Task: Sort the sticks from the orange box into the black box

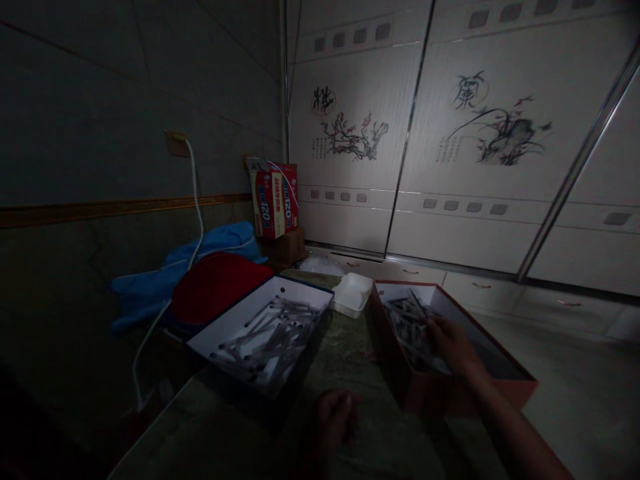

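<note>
My right hand (pixel 453 343) reaches into an orange-red box (pixel 417 393). Its fingers are closed on a slim dark pen-like stick (pixel 418 303) that points up and to the left. Many similar grey sticks (pixel 405 330) lie in a jumbled heap under the hand. Low in the middle, my left hand (pixel 336 417) is curled above the table; whatever its fingers hold, if anything, is too dark to make out. To the left of that hand stands a dark blue box (pixel 200 341) with a white inside, holding many translucent tubes (pixel 273 337) with dark ends.
Between the boxes, at the far side of the marbled table (pixel 345 347), sits a small white tray (pixel 353 293). A red round item (pixel 217 283) and blue cloth (pixel 145 287) lie at the left. A white cable (pixel 199 213) hangs from the wall. Behind stand a red carton (pixel 275 200) and sliding doors (pixel 350 80).
</note>
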`<state>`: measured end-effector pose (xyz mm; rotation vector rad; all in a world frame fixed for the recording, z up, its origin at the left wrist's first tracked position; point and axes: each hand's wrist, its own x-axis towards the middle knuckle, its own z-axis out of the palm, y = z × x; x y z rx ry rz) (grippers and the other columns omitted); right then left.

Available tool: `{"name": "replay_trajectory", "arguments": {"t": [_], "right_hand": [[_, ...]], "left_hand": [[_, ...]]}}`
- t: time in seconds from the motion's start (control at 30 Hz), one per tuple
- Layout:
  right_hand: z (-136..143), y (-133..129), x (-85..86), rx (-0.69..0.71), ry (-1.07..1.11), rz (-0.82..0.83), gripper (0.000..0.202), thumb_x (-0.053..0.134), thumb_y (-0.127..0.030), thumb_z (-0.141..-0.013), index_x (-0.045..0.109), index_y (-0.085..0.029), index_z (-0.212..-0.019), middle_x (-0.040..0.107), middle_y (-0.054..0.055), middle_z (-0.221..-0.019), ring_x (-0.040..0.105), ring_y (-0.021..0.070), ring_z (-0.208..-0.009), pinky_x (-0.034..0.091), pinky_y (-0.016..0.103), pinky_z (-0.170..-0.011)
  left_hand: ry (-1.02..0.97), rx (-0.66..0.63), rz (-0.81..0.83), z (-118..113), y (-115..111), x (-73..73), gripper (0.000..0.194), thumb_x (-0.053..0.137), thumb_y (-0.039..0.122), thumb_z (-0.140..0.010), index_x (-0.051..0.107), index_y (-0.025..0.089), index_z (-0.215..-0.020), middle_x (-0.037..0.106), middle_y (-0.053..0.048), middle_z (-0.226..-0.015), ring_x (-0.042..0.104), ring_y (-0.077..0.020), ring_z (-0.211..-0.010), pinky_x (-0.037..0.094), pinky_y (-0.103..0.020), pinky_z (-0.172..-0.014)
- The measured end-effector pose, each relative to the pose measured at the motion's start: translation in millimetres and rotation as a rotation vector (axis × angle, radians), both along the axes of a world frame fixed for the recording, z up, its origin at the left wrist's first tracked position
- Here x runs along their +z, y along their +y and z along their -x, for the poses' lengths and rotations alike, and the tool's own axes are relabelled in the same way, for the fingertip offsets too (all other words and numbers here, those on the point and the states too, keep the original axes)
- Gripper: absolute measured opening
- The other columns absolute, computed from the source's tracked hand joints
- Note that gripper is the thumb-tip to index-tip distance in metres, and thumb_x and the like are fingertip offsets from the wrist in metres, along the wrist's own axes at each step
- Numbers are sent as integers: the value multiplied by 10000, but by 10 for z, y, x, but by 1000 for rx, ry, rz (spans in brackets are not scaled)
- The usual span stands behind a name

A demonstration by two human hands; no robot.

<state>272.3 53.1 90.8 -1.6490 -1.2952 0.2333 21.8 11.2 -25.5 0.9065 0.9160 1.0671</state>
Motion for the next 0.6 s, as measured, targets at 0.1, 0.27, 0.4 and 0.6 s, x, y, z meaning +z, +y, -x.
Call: {"name": "replay_trajectory", "arguments": {"t": [0.1, 0.27, 0.4, 0.6], "right_hand": [[-115, 288, 49, -24, -36, 26, 232, 470, -339, -699, 615, -203, -578, 668, 85, -575, 627, 240, -577, 453, 322, -557], [18, 249, 78, -67, -100, -8, 274, 479, -356, -711, 672, -166, -751, 714, 150, -789, 652, 302, -787, 463, 393, -719], [365, -180, 6, -72, -125, -81, 405, 399, -441, -791, 648, -157, -939, 700, 133, -961, 643, 292, -874, 477, 397, -757], [964, -758, -646, 194, 48, -88, 337, 447, -471, -847, 637, -209, -938, 708, 84, -950, 659, 237, -870, 516, 300, -751]], "left_hand": [[-28, 12, 27, -6, -10, -9, 511, 684, 582, -611, 647, 108, -799, 573, 12, -574, 481, -74, -468, 305, -204, -440], [-51, 1, 30, -26, 26, -45, 558, 698, 621, -548, 625, 111, -764, 543, 32, -516, 446, -69, -415, 285, -208, -407], [15, -3, -9, -47, 8, -54, 550, 669, 622, -577, 615, 112, -775, 555, 22, -528, 454, -78, -427, 310, -216, -426], [257, -62, -171, 33, -349, 334, 222, 619, 356, -675, 629, 170, -796, 624, -13, -685, 520, -111, -524, 409, -245, -514]]}}
